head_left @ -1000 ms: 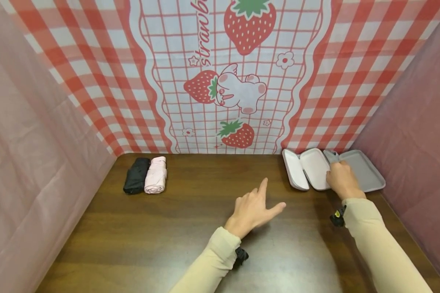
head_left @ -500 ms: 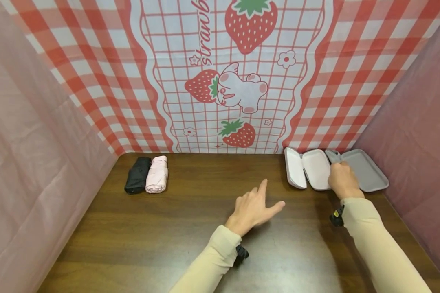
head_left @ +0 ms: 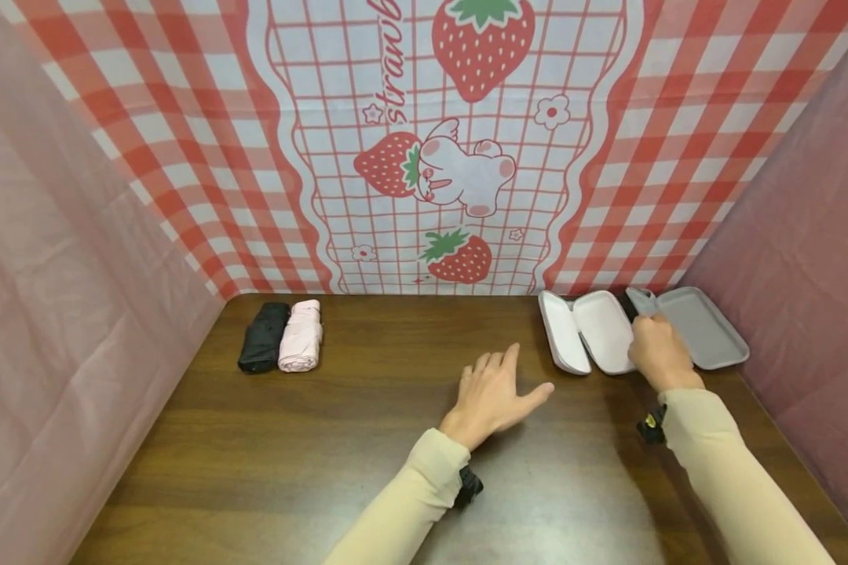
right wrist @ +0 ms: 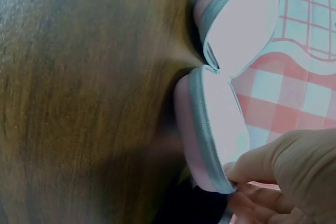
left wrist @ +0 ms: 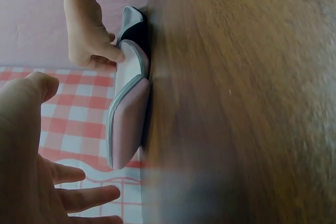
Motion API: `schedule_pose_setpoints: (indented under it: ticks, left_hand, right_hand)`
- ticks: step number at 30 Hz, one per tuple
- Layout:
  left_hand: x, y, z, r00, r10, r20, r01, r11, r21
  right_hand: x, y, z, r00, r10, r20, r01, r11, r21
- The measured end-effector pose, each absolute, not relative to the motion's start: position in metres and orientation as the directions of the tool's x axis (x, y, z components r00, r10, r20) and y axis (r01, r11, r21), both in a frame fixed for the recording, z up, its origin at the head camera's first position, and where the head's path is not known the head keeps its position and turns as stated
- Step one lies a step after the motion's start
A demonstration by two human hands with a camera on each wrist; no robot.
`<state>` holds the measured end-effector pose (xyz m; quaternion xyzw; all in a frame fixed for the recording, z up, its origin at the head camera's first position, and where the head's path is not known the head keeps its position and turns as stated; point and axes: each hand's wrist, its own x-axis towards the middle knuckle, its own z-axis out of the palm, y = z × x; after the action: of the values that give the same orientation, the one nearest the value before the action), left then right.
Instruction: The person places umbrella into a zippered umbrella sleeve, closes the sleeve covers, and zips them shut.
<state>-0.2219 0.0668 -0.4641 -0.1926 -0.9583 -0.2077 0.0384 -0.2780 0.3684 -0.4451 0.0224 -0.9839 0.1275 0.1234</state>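
A pink zip case [head_left: 603, 331] with a pale lining lies unfolded at the back right of the table. My right hand [head_left: 660, 353] pinches its right rim, thumb inside and fingers outside, as the right wrist view shows on the case edge [right wrist: 218, 129]. To its right a second zip case [head_left: 703, 326], dark outside and grey inside, also lies unfolded, partly hidden behind that hand. My left hand [head_left: 487, 396] hovers over the table left of the pink case, fingers spread and holding nothing; the left wrist view shows these fingers apart from the case.
At the back left of the wooden table [head_left: 367, 439], a black rolled cloth bundle [head_left: 264, 337] lies beside a pale pink one [head_left: 301, 337]. A checked strawberry curtain [head_left: 459, 173] hangs along the back edge. Pink cloth walls [head_left: 798, 259] stand at both sides.
The pink case has shifted slightly left and towards me in my right hand's grip, widening the gap to the grey-lined case. My left hand's fingers have spread and shifted slightly.
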Motion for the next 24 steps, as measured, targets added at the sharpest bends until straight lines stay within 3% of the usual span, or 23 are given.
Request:
schedule_pose_setpoints:
  ticks: [16, 24]
  left_hand:
    - [-0.221, 0.075, -0.466, -0.943, 0.314, 0.112, 0.329, 0.819, 0.471]
    - [-0.219, 0.078, -0.465, -0.944, 0.328, 0.033, 0.285, 0.760, 0.585]
  right_hand:
    - [-0.266, 0.357, -0.439, -0.979, -0.090, 0.183, -0.145, 0.938, -0.315]
    - [-0.259, 0.356, -0.440, -0.982, -0.099, 0.163, -0.149, 0.934, -0.325]
